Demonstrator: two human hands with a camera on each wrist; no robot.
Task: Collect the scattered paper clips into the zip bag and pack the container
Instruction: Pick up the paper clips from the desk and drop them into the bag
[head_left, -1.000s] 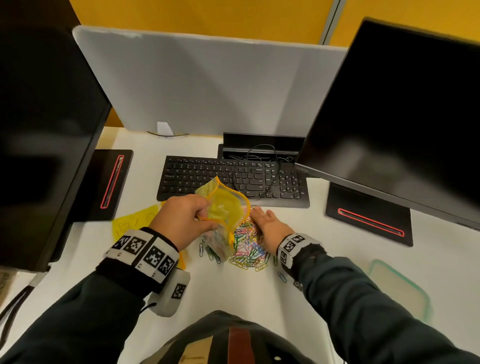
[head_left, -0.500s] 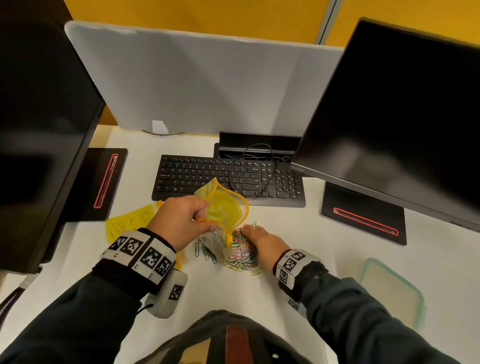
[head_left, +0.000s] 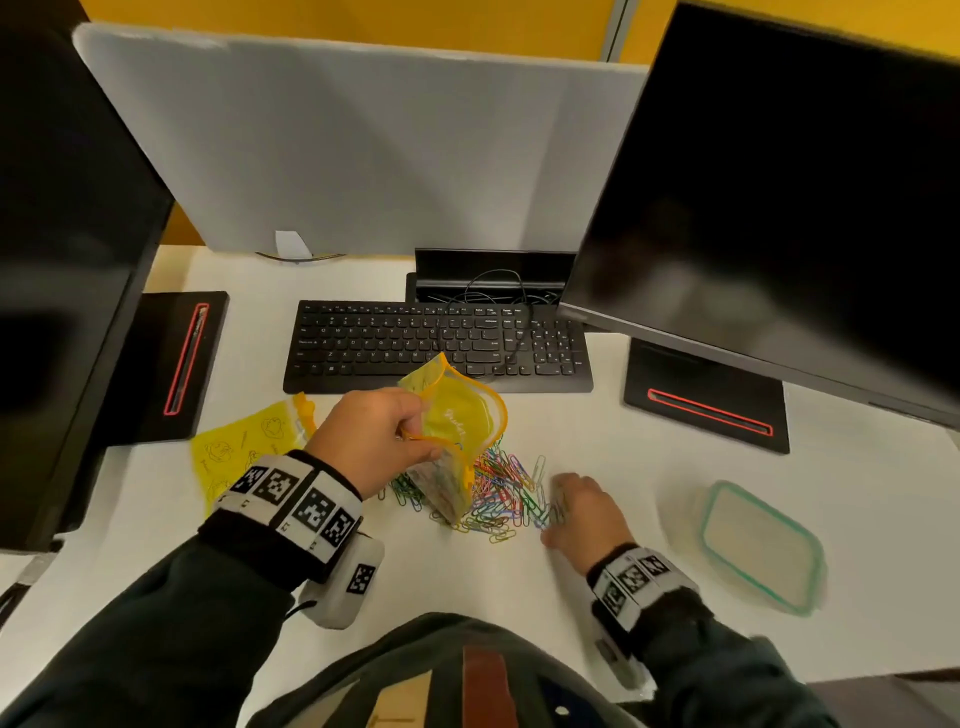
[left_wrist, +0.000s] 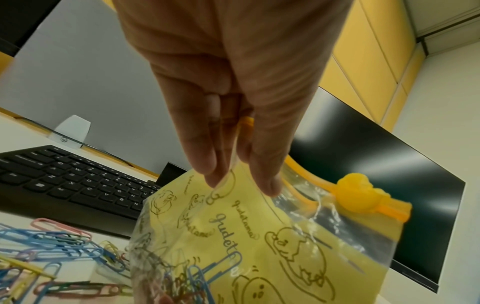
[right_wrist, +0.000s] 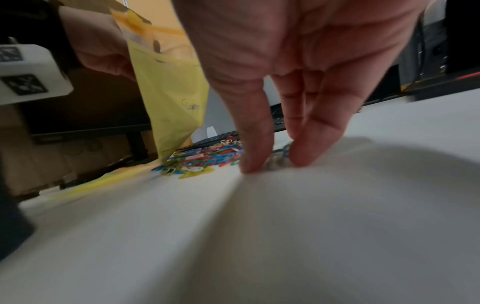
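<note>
The left hand (head_left: 376, 439) pinches the rim of the yellow zip bag (head_left: 457, 423) between thumb and fingers, holding its mouth gaping above the desk (head_left: 597, 436); a few clips already sit in the bag's bottom. The right hand (head_left: 584, 512) has its fingers (right_wrist: 255, 144) drawn together, tips on the desk, closing on a small cluster of paper clips (head_left: 506, 491) at the pile's 3 o'clock edge. Motion blur makes it hard to say whether those clips are yet gripped.

Risks, as I judge them: the pinch holds only one side of the rim, so the mouth could sag shut as the clips arrive and spill them; the bag's base rests among the pile, so tugging it could scatter clips further; tangled clips may trail from the fingers and drop short of the opening.

Counts: one zip bag in hand, a second yellow bag (head_left: 244, 447) lying flat at 9 o'clock of the left hand, one clear container (head_left: 761, 545) with a green rim at 3 o'clock of the right hand, one keyboard (head_left: 436, 345) at 12 o'clock, two monitors. The loose clips run to several dozen, too interlocked to count exactly.
</note>
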